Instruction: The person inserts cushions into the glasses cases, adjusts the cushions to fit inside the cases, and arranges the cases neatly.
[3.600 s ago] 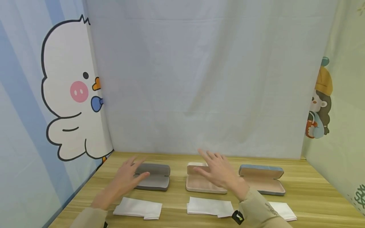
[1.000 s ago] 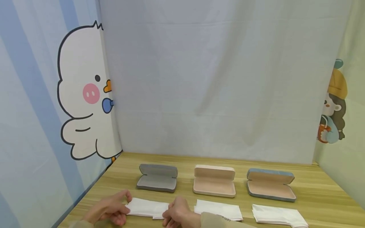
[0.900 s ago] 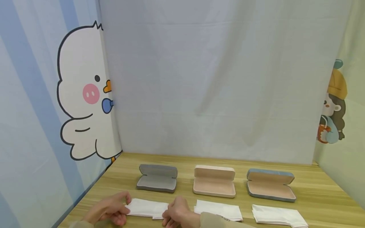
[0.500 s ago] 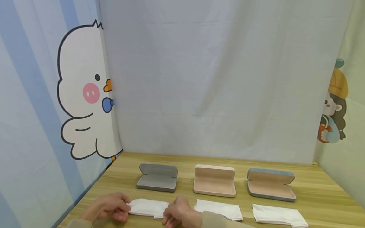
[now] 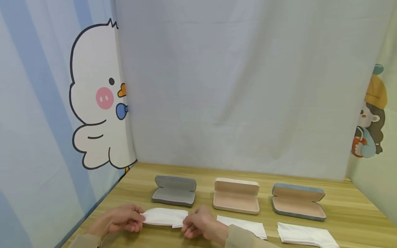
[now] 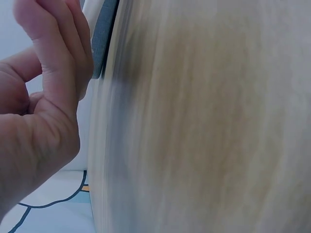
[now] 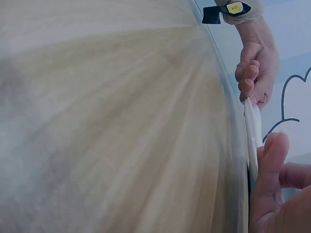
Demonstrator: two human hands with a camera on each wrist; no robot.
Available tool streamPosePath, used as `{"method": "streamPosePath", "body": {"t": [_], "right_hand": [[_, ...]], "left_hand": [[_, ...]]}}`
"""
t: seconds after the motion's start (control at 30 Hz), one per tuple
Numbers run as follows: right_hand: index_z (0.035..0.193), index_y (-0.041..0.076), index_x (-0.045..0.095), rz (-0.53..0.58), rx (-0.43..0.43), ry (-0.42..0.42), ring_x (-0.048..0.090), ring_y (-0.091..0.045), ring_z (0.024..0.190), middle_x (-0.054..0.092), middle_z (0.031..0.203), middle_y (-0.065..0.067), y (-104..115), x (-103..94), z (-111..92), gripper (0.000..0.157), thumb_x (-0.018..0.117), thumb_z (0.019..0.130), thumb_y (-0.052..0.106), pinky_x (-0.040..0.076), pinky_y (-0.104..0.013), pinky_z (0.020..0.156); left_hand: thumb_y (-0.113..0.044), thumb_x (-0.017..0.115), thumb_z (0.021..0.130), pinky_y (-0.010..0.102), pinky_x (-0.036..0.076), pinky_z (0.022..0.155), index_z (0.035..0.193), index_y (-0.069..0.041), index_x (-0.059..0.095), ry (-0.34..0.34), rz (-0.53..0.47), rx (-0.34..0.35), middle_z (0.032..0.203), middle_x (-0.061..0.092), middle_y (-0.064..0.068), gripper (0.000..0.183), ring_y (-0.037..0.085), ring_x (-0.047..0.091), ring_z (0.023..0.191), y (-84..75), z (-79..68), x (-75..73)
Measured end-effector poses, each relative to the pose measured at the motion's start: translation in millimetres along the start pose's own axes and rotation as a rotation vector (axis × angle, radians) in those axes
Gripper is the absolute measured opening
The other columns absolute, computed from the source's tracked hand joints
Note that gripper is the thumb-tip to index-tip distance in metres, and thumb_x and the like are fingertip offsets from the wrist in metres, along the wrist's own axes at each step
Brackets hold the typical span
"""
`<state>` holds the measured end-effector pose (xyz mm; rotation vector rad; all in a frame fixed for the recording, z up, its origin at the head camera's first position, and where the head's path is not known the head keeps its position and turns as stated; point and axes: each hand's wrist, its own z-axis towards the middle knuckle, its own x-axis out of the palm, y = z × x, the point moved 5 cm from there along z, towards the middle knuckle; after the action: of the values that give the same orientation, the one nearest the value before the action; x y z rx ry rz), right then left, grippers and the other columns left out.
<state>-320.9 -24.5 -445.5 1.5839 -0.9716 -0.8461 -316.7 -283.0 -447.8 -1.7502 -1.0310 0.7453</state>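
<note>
A folded white cloth (image 5: pixel 165 217) is stretched between my two hands at the left front of the table. My left hand (image 5: pixel 125 218) pinches its left end between thumb and fingers. The right end is pinched by my right hand (image 5: pixel 201 223), fingers curled under. In the right wrist view the cloth (image 7: pixel 251 128) runs as a thin strip from one hand to the other, close over the tabletop. Just behind it stands a grey glasses case (image 5: pixel 174 191) with its lid up. The left wrist view shows the left hand (image 6: pixel 51 73) from the side, its fingertips cut off.
A cream glasses case (image 5: pixel 236 196) and a blue glasses case (image 5: pixel 298 202), lids up, stand in a row right of the grey one. Two more folded white cloths (image 5: pixel 248 225), (image 5: pixel 305 235) lie before them. A pale curtain (image 5: pixel 235 103) hangs behind the wooden table (image 5: pixel 347 220).
Both hands came down from above the cases to the left cloth and took its ends. Since half a second ago, hands and cloth have shifted slightly up towards the grey case.
</note>
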Motion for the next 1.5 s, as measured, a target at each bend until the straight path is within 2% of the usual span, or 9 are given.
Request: {"method": "streamPosePath", "body": {"t": [0.27,0.53,0.77,0.87,1.27,1.5], "right_hand": [[0.082,-0.009,0.066,0.027,0.015,-0.012,0.056,-0.004,0.039,0.063,0.054,-0.002,-2,-5.1,3,0.007,0.061,0.081,-0.004,0.048,-0.015,0.040],[0.083,-0.009,0.066,0.030,0.017,-0.004,0.056,-0.004,0.041,0.063,0.054,0.000,5,-7.7,7,0.009,0.059,0.082,-0.004,0.049,-0.015,0.042],[0.085,-0.010,0.067,0.060,0.027,-0.017,0.056,-0.003,0.041,0.063,0.054,0.000,10,-12.2,13,0.011,0.058,0.082,-0.005,0.049,-0.015,0.042],[0.086,-0.010,0.068,0.074,0.042,-0.024,0.056,-0.002,0.041,0.063,0.054,0.001,13,-14.3,15,0.011,0.059,0.082,-0.004,0.049,-0.014,0.042],[0.094,-0.014,0.066,0.076,0.021,-0.033,0.058,-0.003,0.043,0.063,0.053,0.001,20,-19.5,27,0.016,0.059,0.084,-0.004,0.050,-0.015,0.043],[0.094,-0.014,0.065,0.094,0.027,-0.052,0.059,-0.005,0.044,0.063,0.054,-0.001,22,-21.9,39,0.015,0.059,0.085,-0.004,0.049,-0.015,0.042]], "left_hand": [[-0.007,0.059,0.092,0.012,0.051,0.052,0.101,-0.003,0.044,-0.020,-0.022,0.008,0.068,0.067,0.000,0.018,0.002,0.062,0.056,-2.9,4.3,-0.1],[-0.006,0.060,0.091,0.013,0.052,0.053,0.107,0.002,0.043,-0.084,-0.024,0.033,0.067,0.067,0.000,0.024,0.001,0.060,0.055,-10.8,7.4,-2.1],[-0.005,0.059,0.092,0.013,0.052,0.054,0.105,0.004,0.047,-0.068,-0.042,0.061,0.067,0.066,-0.001,0.020,0.000,0.060,0.055,-14.1,13.5,-4.9],[-0.005,0.058,0.092,0.013,0.052,0.054,0.102,0.002,0.049,-0.077,-0.059,0.057,0.067,0.066,-0.001,0.015,0.000,0.060,0.056,-15.9,15.4,-5.6],[-0.003,0.057,0.093,0.014,0.053,0.056,0.107,0.006,0.046,-0.132,-0.075,0.075,0.067,0.066,-0.001,0.020,0.002,0.063,0.057,-26.2,24.7,-11.8],[-0.003,0.056,0.094,0.013,0.053,0.055,0.106,0.004,0.044,-0.153,-0.036,0.107,0.067,0.067,-0.001,0.019,0.003,0.064,0.059,-36.2,32.0,-15.6]]}}
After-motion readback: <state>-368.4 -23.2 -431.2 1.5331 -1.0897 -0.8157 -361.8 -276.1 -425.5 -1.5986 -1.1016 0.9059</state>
